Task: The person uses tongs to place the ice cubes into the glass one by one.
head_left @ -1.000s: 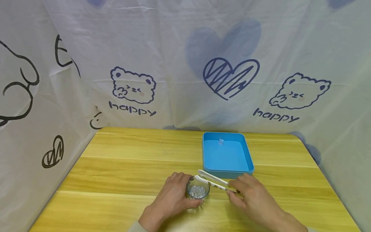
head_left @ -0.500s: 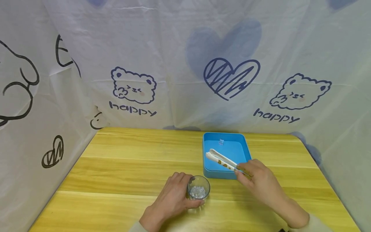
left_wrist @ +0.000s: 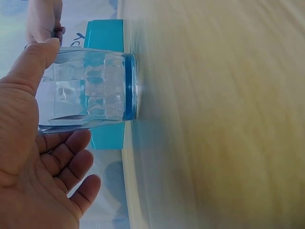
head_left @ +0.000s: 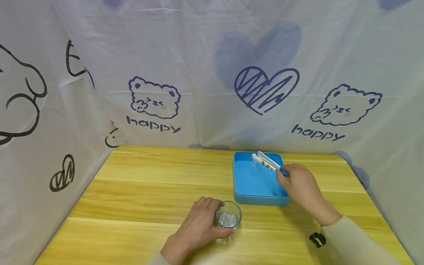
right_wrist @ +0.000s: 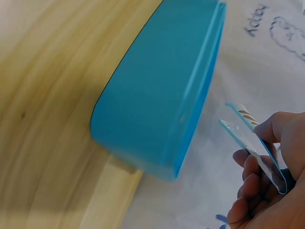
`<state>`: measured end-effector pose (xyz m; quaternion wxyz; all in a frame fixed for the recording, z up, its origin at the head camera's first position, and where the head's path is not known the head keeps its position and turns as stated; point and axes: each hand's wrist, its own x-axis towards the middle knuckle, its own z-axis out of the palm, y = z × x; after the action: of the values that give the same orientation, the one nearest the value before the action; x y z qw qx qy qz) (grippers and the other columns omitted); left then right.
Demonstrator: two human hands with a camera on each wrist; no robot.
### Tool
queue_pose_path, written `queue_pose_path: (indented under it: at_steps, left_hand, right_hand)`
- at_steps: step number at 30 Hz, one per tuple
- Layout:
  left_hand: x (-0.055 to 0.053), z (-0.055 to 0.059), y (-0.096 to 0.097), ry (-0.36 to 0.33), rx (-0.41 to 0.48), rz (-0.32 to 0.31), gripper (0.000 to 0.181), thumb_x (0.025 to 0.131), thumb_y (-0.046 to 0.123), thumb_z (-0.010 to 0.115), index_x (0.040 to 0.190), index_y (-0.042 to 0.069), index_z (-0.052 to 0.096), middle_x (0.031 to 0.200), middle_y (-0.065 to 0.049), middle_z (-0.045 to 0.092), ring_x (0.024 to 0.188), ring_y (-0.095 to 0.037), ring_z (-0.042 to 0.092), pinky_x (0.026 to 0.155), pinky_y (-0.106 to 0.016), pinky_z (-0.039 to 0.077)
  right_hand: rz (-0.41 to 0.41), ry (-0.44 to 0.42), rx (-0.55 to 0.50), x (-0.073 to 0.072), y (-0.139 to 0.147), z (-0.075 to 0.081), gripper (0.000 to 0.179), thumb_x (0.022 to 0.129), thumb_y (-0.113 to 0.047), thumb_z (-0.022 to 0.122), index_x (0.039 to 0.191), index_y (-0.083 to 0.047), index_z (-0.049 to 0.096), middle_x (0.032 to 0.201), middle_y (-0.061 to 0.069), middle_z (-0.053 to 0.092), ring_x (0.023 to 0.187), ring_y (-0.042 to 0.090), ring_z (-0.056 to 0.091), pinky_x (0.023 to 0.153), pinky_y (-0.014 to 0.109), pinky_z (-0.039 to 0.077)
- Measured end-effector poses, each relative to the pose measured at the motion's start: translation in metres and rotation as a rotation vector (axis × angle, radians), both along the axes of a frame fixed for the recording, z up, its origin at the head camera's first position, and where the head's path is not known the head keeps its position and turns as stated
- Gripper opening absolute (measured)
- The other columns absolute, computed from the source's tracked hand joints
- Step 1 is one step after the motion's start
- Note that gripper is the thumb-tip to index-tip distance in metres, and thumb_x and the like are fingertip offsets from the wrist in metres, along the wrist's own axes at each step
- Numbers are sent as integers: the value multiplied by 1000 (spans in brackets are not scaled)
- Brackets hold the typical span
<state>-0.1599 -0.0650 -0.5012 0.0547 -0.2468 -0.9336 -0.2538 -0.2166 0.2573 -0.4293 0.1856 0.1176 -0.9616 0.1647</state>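
Observation:
My left hand (head_left: 195,228) holds a clear glass (head_left: 228,212) upright on the table, thumb on the near side and fingers at the far side. Small clear pieces (head_left: 228,220) lie in the bottom of the glass. Pinched in my right hand (head_left: 301,184) is a pair of white tongs (head_left: 266,162) with brown spots, held over the back of a blue box (head_left: 258,199). The tong tips stand apart in the right wrist view; whether a clear piece clings to one tip, I cannot tell. A small clear piece (head_left: 254,163) shows inside the box below the tips.
The wooden table (head_left: 149,184) runs back to a white cloth (head_left: 205,73) with bear and heart drawings. Another cloth wall (head_left: 29,202) borders the left side. A small black object (head_left: 317,240) shows beside the right sleeve.
My right hand has carried the tongs from the glass rim up and back to the right, over the rear of the blue box. The left hand has kept its hold on the glass.

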Motion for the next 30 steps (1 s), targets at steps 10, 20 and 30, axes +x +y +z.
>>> queue_pose_path:
  at_steps: [10, 20, 30]
  left_hand:
    - [-1, 0, 0, -17, -8, 3, 77, 78, 66, 83, 131, 14, 66, 119, 3, 67, 109, -15, 55, 101, -39, 48]
    - [-1, 1, 1, -23, -7, 5, 77, 78, 66, 84, 131, 14, 66, 118, 3, 67, 109, -14, 55, 101, -39, 48]
    - [0, 1, 1, -27, -18, 7, 77, 78, 66, 84, 132, 14, 66, 119, 3, 67, 109, -14, 55, 101, -40, 48]
  right_hand:
    - [-38, -92, 181, -29, 3, -9, 35, 99, -23, 68, 110, 10, 74, 97, 22, 74, 91, 38, 68, 84, 56, 57]
    - [-44, -102, 247, -42, 3, -18, 28, 96, -21, 67, 73, -7, 61, 67, 5, 49, 65, 25, 49, 60, 41, 41]
    - [-20, -90, 271, -49, 3, -23, 34, 95, -21, 69, 66, -13, 53, 64, 3, 44, 62, 22, 46, 58, 37, 37]
